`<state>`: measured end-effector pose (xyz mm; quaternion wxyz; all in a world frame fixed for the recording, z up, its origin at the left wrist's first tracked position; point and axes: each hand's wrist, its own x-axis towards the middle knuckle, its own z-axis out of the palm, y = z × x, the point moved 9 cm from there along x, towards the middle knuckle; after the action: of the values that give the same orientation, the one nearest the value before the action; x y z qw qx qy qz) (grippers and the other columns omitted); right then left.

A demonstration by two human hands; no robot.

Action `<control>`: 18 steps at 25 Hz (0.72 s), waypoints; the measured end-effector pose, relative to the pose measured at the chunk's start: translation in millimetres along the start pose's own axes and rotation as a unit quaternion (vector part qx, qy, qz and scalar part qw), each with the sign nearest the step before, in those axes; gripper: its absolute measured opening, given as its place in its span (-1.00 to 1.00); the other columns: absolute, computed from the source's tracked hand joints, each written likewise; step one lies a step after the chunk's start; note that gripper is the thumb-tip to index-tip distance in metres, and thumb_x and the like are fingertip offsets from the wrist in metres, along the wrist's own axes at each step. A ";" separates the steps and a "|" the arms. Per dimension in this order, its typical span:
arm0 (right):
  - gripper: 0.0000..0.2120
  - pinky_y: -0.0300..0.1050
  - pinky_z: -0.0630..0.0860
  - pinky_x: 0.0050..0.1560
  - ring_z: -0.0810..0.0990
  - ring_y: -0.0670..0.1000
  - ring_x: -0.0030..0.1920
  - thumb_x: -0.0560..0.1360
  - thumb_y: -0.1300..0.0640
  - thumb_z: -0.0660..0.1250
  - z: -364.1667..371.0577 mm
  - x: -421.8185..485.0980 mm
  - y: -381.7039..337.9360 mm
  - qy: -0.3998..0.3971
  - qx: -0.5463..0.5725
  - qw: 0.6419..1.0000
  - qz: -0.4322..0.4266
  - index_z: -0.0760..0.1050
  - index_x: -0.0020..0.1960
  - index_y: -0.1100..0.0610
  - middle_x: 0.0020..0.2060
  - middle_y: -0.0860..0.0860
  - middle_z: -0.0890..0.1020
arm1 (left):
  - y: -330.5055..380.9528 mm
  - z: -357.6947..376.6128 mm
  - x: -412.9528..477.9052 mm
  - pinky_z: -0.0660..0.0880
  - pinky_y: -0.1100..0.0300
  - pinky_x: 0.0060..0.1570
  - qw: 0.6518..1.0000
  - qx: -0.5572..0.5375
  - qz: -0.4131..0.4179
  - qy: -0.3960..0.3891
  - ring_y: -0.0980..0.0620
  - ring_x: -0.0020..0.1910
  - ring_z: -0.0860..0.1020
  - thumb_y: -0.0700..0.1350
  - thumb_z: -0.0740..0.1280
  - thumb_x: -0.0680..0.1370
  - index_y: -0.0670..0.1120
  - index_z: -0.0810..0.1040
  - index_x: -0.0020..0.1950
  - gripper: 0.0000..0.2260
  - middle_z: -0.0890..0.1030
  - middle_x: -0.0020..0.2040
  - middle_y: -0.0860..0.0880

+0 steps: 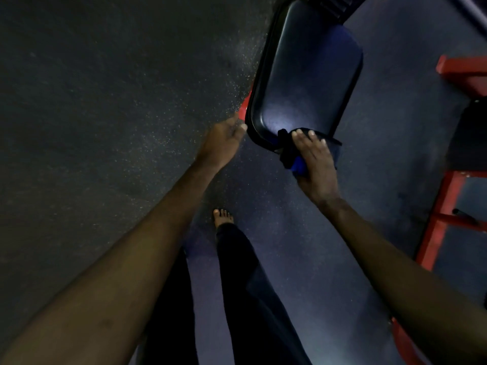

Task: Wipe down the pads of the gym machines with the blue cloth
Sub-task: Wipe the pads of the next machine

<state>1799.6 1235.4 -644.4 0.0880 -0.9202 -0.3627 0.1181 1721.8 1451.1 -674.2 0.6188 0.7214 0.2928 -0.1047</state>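
At near end of glossy black pad (305, 75), presses bunched blue cloth (299, 164) under flat-fingered right hand (316, 162), holds left hand (221, 143) loose, empty alongside.

Glossy black on the pad (303, 75), with a pale bluish-white glare patch toward its near end and a faint violet cast along its right side. Bright blue on the blue cloth (299, 165) in its near fold, almost black in the shadowed folds at the pad's near edge. Red on the machine frame (437, 219) at right and on the bracket (245, 102) at the pad's left edge. Dark grey floor (105, 88) at left, sprinkled with fine pale flecks; dull blue-violet tint toward centre and right. Plain black trousers (250, 285) nearest.
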 end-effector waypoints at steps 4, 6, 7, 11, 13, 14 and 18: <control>-0.58 -0.04 0.36 0.40 0.50 0.06 0.31 0.55 0.07 0.42 -31.1 17.2 8.2 0.135 0.160 0.976 0.052 0.45 0.37 0.14 0.27 0.06 0.57 | 6.6 24.1 2.9 0.47 -0.04 0.35 0.999 -0.027 0.013 0.039 -0.01 0.38 0.50 0.01 0.29 0.66 -0.08 0.42 0.51 -0.57 0.56 0.38 -0.06; -0.63 -0.01 0.46 0.28 0.56 0.05 0.18 0.55 0.01 0.40 -40.2 36.5 19.6 0.159 0.174 0.967 0.094 0.49 0.29 0.14 0.17 0.03 0.61 | 7.4 23.2 2.8 0.41 0.01 0.42 0.997 -0.030 0.011 0.077 -0.01 0.45 0.43 -0.01 0.32 0.65 -0.12 0.34 0.55 -0.50 0.48 0.45 -0.10; -0.58 0.05 0.47 0.29 0.56 0.06 0.20 0.53 -0.03 0.38 -39.5 45.6 27.2 0.158 0.167 0.963 0.139 0.49 0.31 0.14 0.19 0.03 0.61 | 9.5 22.2 2.5 0.40 0.10 0.42 0.996 -0.027 0.014 0.086 0.03 0.46 0.41 -0.03 0.33 0.64 -0.15 0.31 0.56 -0.48 0.46 0.47 -0.10; -0.40 0.12 0.31 0.48 0.42 0.15 0.42 0.53 -0.09 0.36 -21.9 42.5 24.4 0.139 0.123 0.950 0.250 0.37 0.47 0.17 0.40 0.09 0.49 | 7.5 17.7 6.9 0.42 0.45 0.25 0.996 -0.016 -0.008 0.092 0.22 0.33 0.47 -0.06 0.39 0.61 -0.08 0.37 0.53 -0.49 0.54 0.39 0.01; -0.39 0.07 0.17 0.56 0.31 0.14 0.51 0.56 -0.10 0.32 -16.1 41.5 15.2 0.094 0.109 0.975 0.169 0.32 0.51 0.17 0.47 0.10 0.41 | 5.2 15.9 9.9 0.45 0.25 0.34 0.996 -0.024 -0.014 0.086 0.16 0.37 0.49 -0.05 0.42 0.58 -0.07 0.39 0.52 -0.48 0.54 0.40 0.03; -0.40 0.05 0.17 0.55 0.32 0.15 0.50 0.57 -0.10 0.31 -18.7 44.5 20.6 0.082 0.112 0.981 0.138 0.32 0.50 0.18 0.47 0.10 0.41 | 2.6 15.7 11.6 0.45 0.17 0.38 0.996 -0.031 -0.016 0.083 0.15 0.38 0.48 -0.05 0.43 0.57 -0.07 0.40 0.52 -0.47 0.52 0.41 0.03; -0.46 0.19 0.52 0.23 0.55 0.22 0.20 0.50 -0.14 0.30 -36.1 71.4 53.3 0.141 0.116 0.942 0.282 0.45 0.30 0.22 0.28 0.18 0.49 | -0.6 14.1 11.2 0.42 0.10 0.41 0.995 -0.047 -0.026 0.083 0.13 0.43 0.43 -0.05 0.45 0.56 -0.08 0.40 0.51 -0.46 0.49 0.44 0.02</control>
<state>1894.8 1243.3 -634.0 0.2077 -0.9754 -0.0555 0.0485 1733.5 1441.0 -683.4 0.6223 0.6900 0.3666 -0.0469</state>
